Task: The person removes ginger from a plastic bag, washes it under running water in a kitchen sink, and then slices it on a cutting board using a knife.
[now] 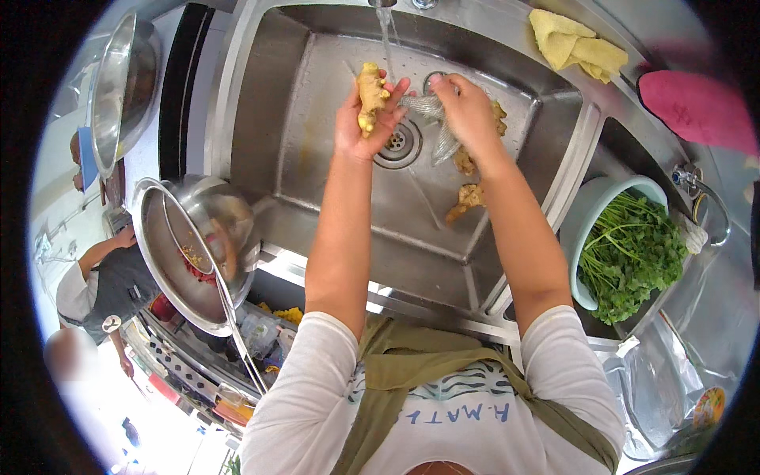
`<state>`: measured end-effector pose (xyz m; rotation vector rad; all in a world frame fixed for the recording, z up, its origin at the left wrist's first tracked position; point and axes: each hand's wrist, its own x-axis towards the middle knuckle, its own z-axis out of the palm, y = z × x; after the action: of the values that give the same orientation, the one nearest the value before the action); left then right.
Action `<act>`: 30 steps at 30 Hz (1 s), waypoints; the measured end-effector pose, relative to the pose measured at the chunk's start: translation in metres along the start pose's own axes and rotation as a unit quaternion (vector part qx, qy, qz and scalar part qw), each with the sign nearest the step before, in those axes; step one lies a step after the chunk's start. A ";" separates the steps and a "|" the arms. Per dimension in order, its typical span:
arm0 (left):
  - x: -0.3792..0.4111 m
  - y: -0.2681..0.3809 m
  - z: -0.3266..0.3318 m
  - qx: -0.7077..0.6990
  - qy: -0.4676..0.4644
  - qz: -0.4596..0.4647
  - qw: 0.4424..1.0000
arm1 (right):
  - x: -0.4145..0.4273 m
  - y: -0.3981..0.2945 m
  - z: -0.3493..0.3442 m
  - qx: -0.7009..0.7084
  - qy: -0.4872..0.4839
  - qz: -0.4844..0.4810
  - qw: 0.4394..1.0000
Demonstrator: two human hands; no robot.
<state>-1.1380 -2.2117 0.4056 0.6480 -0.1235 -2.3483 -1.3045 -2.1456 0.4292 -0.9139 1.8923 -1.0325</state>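
A peeled-looking yellow ginger root (pixel 372 98) lies across the palm of my left hand (pixel 350 127), above the sink's left-centre floor. My right hand (pixel 469 113) pinches a grey mesh scrubbing pad (pixel 442 127) just to the right of it; the pad hangs down from the fingers. Water (pixel 386 41) runs from the tap (pixel 382 2) behind the ginger. Beneath both hands is a stainless steel sink basin (pixel 332 196) with a round drain (pixel 399 145). More ginger pieces (pixel 468 199) rest on the basin floor to the right, partly hidden by my right forearm.
A pale tub of leafy green herbs (pixel 632 255) stands in the right-hand basin. A yellow cloth (pixel 576 44) lies on the back ledge. Left of the sink are a metal bowl with a strainer (pixel 178 291) and another metal bowl (pixel 116 95). A co-worker (pixel 113 285) stands at far left.
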 end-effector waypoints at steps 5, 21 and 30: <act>0.032 0.026 -0.025 0.259 0.230 -0.029 0.937 | 0.026 0.025 -0.042 -0.243 0.002 0.045 0.969; 0.028 -0.143 -0.024 0.905 0.039 0.285 0.313 | 0.015 0.023 -0.086 -0.325 -0.037 0.041 0.944; 0.036 -0.103 0.007 0.676 0.076 0.000 0.733 | 0.006 0.012 -0.094 0.021 -0.016 0.060 0.998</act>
<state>-1.2264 -2.1573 0.3695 1.4431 -1.8469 -1.8199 -1.3917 -2.1157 0.4513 -0.7778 1.8684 -0.9754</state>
